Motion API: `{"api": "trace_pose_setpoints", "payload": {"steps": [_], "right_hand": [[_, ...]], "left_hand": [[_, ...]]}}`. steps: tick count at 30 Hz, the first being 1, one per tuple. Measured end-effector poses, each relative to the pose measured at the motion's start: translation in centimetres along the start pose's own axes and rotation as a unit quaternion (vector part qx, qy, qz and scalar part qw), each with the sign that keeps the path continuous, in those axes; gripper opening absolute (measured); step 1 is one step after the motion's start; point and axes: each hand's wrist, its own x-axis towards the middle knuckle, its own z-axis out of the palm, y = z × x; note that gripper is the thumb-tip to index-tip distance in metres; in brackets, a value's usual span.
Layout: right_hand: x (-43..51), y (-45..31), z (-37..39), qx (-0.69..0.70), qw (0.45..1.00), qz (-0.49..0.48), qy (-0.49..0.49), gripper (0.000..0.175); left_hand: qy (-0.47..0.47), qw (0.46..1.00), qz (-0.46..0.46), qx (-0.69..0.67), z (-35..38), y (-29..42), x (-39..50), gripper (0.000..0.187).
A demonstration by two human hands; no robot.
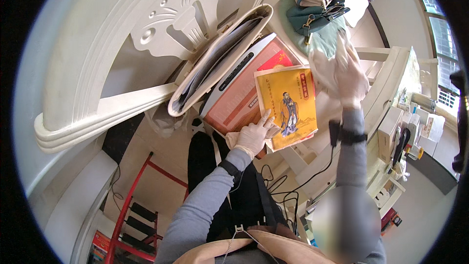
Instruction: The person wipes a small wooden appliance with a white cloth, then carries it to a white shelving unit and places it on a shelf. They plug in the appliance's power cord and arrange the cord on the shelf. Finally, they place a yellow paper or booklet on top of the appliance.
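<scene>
My left hand [252,137], in a pale thin glove, rests its fingers on the lower left edge of a yellow booklet [298,106] with a robed, bearded figure on its cover. Bunched beige cloth [232,138] shows beside that hand. Under the booklet lie a red printed item [275,61] and a pinkish see-through folder [231,108] with a dark handle slot. My right hand [351,77], also gloved and blurred by motion, is right of the booklet with a whitish cloth [322,68] in its fingers. The cloth's far edge is smeared.
An open cream bag [220,58] holding papers stands against a white carved chair back [179,18]. Beyond are a teal handbag [315,16] and a green cushion [293,25]. Boxes [390,132] crowd the right-hand table. Black cables [285,190] and a red step ladder [126,209] occupy the floor.
</scene>
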Motion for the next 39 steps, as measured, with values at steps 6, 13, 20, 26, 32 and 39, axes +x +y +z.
{"api": "trace_pose_setpoints", "payload": {"steps": [6, 13, 20, 26, 32, 39], "right_hand": [[-10.8, 2.9, -2.9, 0.346, 0.894, 0.284, 0.018, 0.039], [-23.9, 4.4, -2.5, 0.224, 0.691, 0.329, -0.603, 0.035], [-31.3, 2.9, 3.4, 0.522, 0.573, 0.512, -0.371, 0.036], [-30.6, 2.2, 4.2, 0.544, 0.495, 0.599, -0.316, 0.041], [-21.1, -0.3, -4.5, -0.086, 0.862, 0.275, -0.418, 0.032], [-3.9, -7.6, -0.1, -0.017, 0.997, -0.062, -0.037, 0.023]], "left_hand": [[-0.033, 0.999, -0.009, 0.037, -0.2, 0.3, 0.4, 0.058], [0.010, 0.997, 0.014, 0.073, 0.2, 0.2, 0.3, 0.058], [0.006, 0.993, 0.040, 0.113, 0.0, 0.0, 0.2, 0.053], [0.005, 0.993, 0.067, 0.096, -0.6, -0.6, 0.3, 0.049], [-0.027, 0.995, 0.072, 0.058, -1.3, -1.1, 0.6, 0.047], [-0.066, 0.995, 0.068, 0.026, -2.6, -0.8, 0.5, 0.046]]}}
